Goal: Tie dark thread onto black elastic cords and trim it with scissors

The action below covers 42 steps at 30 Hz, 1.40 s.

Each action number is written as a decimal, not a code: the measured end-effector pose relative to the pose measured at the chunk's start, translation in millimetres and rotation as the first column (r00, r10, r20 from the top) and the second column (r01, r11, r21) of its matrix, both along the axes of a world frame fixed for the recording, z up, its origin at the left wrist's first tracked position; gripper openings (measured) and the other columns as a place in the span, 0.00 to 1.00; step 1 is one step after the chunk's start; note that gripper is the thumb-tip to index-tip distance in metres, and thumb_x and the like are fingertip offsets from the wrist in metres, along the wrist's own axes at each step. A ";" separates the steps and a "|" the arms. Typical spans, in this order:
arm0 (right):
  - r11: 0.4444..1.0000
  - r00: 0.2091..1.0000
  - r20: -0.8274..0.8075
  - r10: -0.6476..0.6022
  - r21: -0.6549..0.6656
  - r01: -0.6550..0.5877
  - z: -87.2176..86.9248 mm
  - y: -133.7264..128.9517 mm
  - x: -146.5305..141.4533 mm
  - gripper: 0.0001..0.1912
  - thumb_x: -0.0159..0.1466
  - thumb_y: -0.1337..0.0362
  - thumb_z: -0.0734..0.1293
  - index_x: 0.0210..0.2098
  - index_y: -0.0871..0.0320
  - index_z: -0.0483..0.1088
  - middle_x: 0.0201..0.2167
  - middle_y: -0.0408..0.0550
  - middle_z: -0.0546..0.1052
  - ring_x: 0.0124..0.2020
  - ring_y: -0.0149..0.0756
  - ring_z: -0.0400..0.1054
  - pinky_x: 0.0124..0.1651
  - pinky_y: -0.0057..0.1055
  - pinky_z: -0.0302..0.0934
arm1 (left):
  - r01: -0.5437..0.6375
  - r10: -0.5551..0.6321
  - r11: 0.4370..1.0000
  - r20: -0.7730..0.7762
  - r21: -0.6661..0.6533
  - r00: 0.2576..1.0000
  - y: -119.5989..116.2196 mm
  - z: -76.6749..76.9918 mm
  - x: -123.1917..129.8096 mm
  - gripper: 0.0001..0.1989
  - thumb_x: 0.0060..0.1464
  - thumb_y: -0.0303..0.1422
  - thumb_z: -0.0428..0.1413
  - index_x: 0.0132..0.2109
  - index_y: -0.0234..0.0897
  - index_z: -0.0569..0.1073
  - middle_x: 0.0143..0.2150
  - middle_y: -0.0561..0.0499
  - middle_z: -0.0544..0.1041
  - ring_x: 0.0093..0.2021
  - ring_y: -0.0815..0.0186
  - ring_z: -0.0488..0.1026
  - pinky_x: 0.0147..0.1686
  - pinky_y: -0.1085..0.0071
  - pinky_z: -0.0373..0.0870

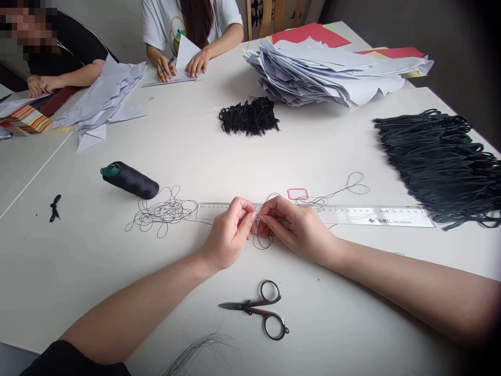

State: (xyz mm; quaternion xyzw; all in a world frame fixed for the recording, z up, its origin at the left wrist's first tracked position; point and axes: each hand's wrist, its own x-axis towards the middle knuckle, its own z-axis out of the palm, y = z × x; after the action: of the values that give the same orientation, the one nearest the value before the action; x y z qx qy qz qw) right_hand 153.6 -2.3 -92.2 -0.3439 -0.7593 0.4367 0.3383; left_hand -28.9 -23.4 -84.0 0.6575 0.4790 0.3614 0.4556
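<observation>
Fingertips of my left hand (230,232) and my right hand (299,227) nearly meet, both pinching black thread (263,245). A small loop of it hangs below them. Under the hands lies a clear plastic ruler (383,216), its middle partly covered. To the left, a loose tangle of the thread (162,211) lies beside a dark thread spool (131,179) with a green core, tipped on its side. More thread trails right over the ruler toward a loop. Scissors (250,308) rest spread apart on the table, nearer to me.
A pile of black tassels (442,162) lies at right, with a smaller black bundle (249,116) farther back. Behind it rises a tall stack of white paper (321,73). Two people sit across the table; one's hands (198,63) press paper. A black knotted scrap (55,208) lies far left.
</observation>
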 end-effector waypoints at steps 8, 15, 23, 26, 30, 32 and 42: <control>1.000 1.000 -0.007 -0.006 -0.007 0.006 0.2 -0.9 -0.8 0.03 0.70 0.67 0.58 0.38 0.56 0.62 0.29 0.44 0.76 0.28 0.30 0.73 0.30 0.27 0.69 | 0.009 -0.008 0.999 -0.023 0.034 1.000 -0.5 -2.3 0.2 0.06 0.66 0.34 0.46 0.39 0.39 0.61 0.26 0.57 0.69 0.25 0.73 0.66 0.27 0.75 0.64; 1.000 1.000 -0.002 0.005 -0.019 -0.005 0.8 -0.1 -0.3 0.04 0.70 0.66 0.57 0.39 0.56 0.61 0.29 0.45 0.76 0.29 0.30 0.73 0.30 0.27 0.69 | 0.015 -0.013 0.999 -0.028 0.052 1.000 -0.6 -3.4 -0.3 0.06 0.66 0.34 0.46 0.39 0.39 0.61 0.26 0.57 0.69 0.25 0.73 0.65 0.27 0.75 0.64; 0.999 1.000 0.005 0.010 -0.039 -0.010 0.7 -0.3 0.2 0.05 0.71 0.66 0.56 0.39 0.56 0.60 0.28 0.45 0.76 0.28 0.30 0.73 0.30 0.27 0.68 | 0.008 -0.008 0.999 -0.016 0.039 1.000 -0.5 -2.6 -0.4 0.06 0.66 0.34 0.46 0.39 0.39 0.61 0.27 0.57 0.69 0.25 0.73 0.65 0.27 0.75 0.65; 0.999 1.000 0.005 0.012 -0.040 -0.012 1.5 -0.2 0.5 0.04 0.71 0.66 0.56 0.39 0.56 0.60 0.28 0.45 0.75 0.28 0.30 0.74 0.30 0.26 0.68 | 0.013 -0.012 0.999 -0.016 0.039 1.000 -0.3 -2.6 -0.5 0.06 0.66 0.34 0.46 0.39 0.39 0.61 0.26 0.57 0.69 0.25 0.72 0.65 0.27 0.75 0.64; 0.999 1.000 -0.006 0.013 -0.042 -0.014 2.1 0.0 0.5 0.05 0.71 0.65 0.56 0.38 0.55 0.59 0.27 0.44 0.75 0.28 0.30 0.73 0.29 0.26 0.69 | 0.021 -0.020 0.999 -0.027 0.041 0.999 -0.4 -2.8 -0.5 0.05 0.65 0.35 0.47 0.40 0.39 0.62 0.26 0.57 0.69 0.24 0.72 0.65 0.26 0.74 0.64; 0.999 1.000 -0.008 0.011 -0.039 -0.012 2.1 -0.3 0.5 0.05 0.71 0.65 0.56 0.38 0.55 0.59 0.27 0.44 0.75 0.28 0.30 0.73 0.30 0.26 0.69 | 0.024 -0.023 0.999 -0.039 0.037 0.999 -0.6 -2.8 -0.5 0.05 0.65 0.35 0.48 0.41 0.39 0.62 0.26 0.56 0.70 0.25 0.71 0.65 0.26 0.73 0.64; 0.999 1.000 -0.019 0.004 -0.043 -0.005 3.1 -0.7 0.2 0.04 0.72 0.65 0.56 0.38 0.56 0.58 0.28 0.43 0.75 0.27 0.29 0.73 0.30 0.26 0.69 | 0.033 -0.032 0.999 -0.031 0.035 0.999 -0.1 -2.1 -0.9 0.05 0.65 0.34 0.47 0.39 0.39 0.62 0.26 0.56 0.69 0.25 0.71 0.65 0.27 0.74 0.64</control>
State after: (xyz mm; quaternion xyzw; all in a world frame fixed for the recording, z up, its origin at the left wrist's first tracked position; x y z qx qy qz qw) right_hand 153.7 -3.1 -89.2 -0.3453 -0.7473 0.4569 0.3370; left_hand -29.8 -23.5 -86.1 0.6786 0.4686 0.3522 0.4425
